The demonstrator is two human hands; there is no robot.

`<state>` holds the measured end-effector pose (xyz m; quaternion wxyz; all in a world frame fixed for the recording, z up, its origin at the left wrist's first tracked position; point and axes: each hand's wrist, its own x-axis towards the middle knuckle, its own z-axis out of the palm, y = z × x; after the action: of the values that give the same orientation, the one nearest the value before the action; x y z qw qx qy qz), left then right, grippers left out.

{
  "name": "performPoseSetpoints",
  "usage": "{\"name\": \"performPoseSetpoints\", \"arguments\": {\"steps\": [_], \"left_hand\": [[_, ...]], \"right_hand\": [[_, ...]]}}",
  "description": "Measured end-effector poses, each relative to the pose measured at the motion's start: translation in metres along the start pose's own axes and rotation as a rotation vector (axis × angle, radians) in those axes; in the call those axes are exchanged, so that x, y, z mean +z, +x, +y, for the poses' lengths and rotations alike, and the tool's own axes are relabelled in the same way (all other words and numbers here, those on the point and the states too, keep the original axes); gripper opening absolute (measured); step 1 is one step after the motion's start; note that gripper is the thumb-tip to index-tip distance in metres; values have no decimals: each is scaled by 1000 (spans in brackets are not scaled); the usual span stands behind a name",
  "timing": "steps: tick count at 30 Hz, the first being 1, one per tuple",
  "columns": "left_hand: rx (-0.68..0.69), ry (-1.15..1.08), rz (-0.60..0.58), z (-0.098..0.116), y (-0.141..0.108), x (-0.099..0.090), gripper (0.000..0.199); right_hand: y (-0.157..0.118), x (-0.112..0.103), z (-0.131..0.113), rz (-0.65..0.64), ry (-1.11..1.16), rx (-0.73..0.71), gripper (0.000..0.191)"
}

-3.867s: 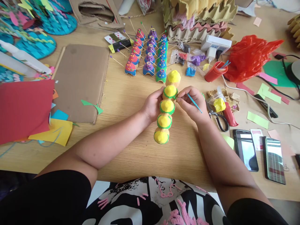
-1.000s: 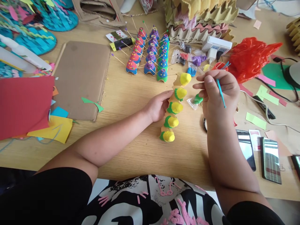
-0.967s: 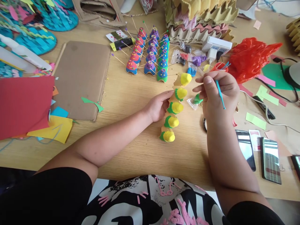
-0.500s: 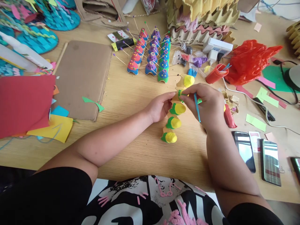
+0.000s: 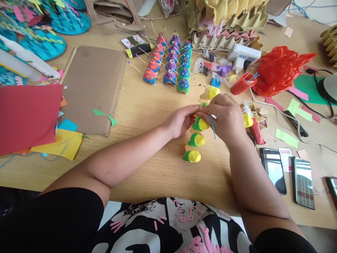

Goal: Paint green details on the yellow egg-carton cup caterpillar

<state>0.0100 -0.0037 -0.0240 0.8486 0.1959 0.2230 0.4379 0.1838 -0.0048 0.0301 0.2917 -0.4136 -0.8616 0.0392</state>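
carton strip (image 5: 201, 124) with yellow caps (image 5: 194, 156), most edged in green, tilts rightward, its left side gripped by the left hand (image 5: 181, 121). the right hand (image 5: 225, 117) holds a slim blue tool (image 5: 212, 126), fingertips (image 5: 203, 114) bunched at the second cup (image 5: 204, 104) from the far end. beyond the strip, three rows of painted cups (image 5: 171, 65) stand on the table (image 5: 158, 168).

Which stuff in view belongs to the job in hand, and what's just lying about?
Job: yellow-green strip, in left hand; blue tool, in right hand; probably yellow lump, red cup.

Apparently lying about: phones, red bag, cardboard sheet, red paper.
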Motion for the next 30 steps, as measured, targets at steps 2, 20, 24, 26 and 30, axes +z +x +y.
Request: {"name": "performPoseSetpoints", "arguments": {"steps": [2,20,24,26,30], "left_hand": [[6,8,-13,-1,0,-1,27],[-41,46,42,0,-3,2,15],[-22,88,28,0,-3,3,18],[-16,95,39,0,-2,1,16],[-10,85,51,-2,1,-4,9]], "right_hand": [[1,0,0,5,79,46,18],[4,-10,4,357,852,490,19],[4,-7,13,445,940,513,23],[3,-5,17,434,922,512,27],[1,1,25,444,952,517,32]]}}
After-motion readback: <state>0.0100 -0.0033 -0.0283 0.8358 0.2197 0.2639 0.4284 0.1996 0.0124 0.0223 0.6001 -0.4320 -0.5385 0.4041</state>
